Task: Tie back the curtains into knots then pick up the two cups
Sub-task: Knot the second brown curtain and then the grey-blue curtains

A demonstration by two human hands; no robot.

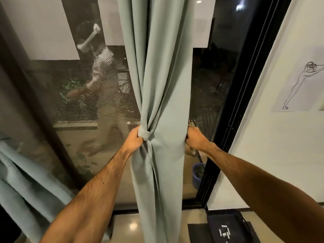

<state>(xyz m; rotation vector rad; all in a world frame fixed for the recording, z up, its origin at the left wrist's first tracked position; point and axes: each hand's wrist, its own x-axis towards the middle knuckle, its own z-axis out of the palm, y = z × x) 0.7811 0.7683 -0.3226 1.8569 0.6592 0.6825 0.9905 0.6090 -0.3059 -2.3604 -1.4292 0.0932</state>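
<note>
Fingers (pixel 140 135) of the left hand (pixel 134 137) are curled tight round a fold of the curtain (pixel 163 76), which is wrapped as a small loop over the knuckles at about 9 o'clock on the gathered bundle. The grip pinches one edge of the cloth so that it can serve as the working end of a knot. The right hand (pixel 193 137), at 3 o'clock on the same bundle, clasps the opposite edge; its fingertips pass behind the fabric and are hidden, so how far they close cannot be told, though the hand plainly holds cloth. Both arms reach forward with the hands level, drawing the panel inward into one narrow column, which is judged to be the gathering that precedes tying.

The curtain hangs upright in front of a dark window (pixel 210 85), its lower part falling loose to the floor (pixel 126 227) at 6 o'clock. No knot is yet formed in it. A second curtain (pixel 26 181) lies slack at 8 o'clock, also untied. The two cups are not in view. A line drawing (pixel 298 86) is fixed to the wall (pixel 263 155) at 3 o'clock, and a dark bag (pixel 226 227) rests on the floor at 5 o'clock.
</note>
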